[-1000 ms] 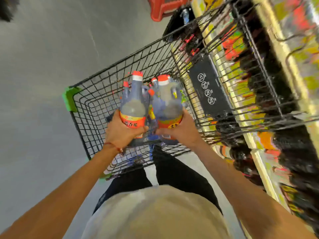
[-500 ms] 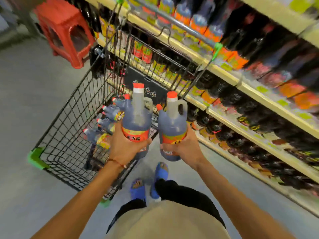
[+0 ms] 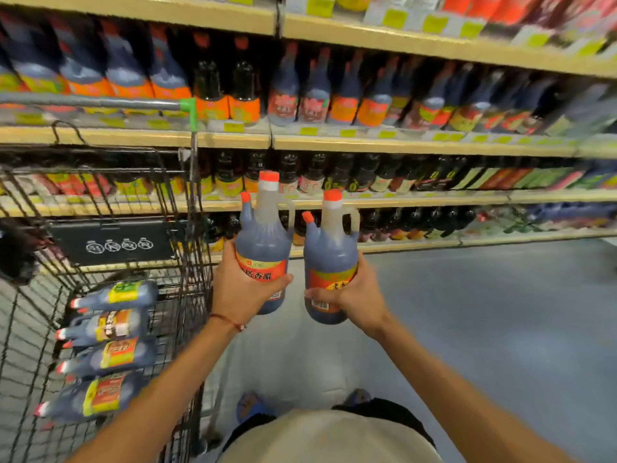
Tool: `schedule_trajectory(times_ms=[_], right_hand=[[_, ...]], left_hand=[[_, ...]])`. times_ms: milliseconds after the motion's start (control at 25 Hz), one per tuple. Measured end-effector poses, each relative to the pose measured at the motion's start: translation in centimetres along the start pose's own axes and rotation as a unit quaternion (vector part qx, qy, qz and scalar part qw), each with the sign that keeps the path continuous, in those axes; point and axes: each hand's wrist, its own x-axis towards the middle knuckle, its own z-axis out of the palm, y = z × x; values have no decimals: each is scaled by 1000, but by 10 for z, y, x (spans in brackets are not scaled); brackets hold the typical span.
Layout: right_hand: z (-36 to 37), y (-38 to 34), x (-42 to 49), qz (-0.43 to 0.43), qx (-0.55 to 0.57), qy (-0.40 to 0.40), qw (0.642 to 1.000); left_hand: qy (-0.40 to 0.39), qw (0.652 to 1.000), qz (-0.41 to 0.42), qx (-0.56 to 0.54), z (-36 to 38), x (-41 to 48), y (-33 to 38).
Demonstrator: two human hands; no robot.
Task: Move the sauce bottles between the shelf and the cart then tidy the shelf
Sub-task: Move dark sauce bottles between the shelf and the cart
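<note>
The left hand [image 3: 243, 290] hugs the left bottle [image 3: 263, 242]; the right hand [image 3: 357, 297] hugs the right bottle [image 3: 330, 252]. Full, probably heavy and slippery; the handles [image 3: 291, 212] would grip better.

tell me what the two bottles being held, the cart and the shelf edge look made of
The left-hand bottle and right-hand bottle: likely translucent plastic, smooth; dark liquid shows through, moulded handles, orange caps. The cart: dark-coated metal wire, thin grid. The shelf edge: pale, matte; painted metal or laminate, can't tell.
</note>
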Motion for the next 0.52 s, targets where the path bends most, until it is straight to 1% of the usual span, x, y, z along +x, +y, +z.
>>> schedule_trajectory(times_ms=[120, 240, 360, 520], right_hand=[[-65, 12, -7, 14, 19, 57, 998], [-131, 29, -13, 8, 36, 111, 993], [-190, 46, -15, 5, 74, 135, 988], [-283, 77, -9, -1, 99, 155, 983]], left_hand=[[-53, 998, 41, 5, 68, 4, 30], [-101, 992, 76, 16, 138, -4, 61], [-142, 984, 103, 35, 197, -16, 86], [-165, 977, 119, 56, 290, -36, 118]])
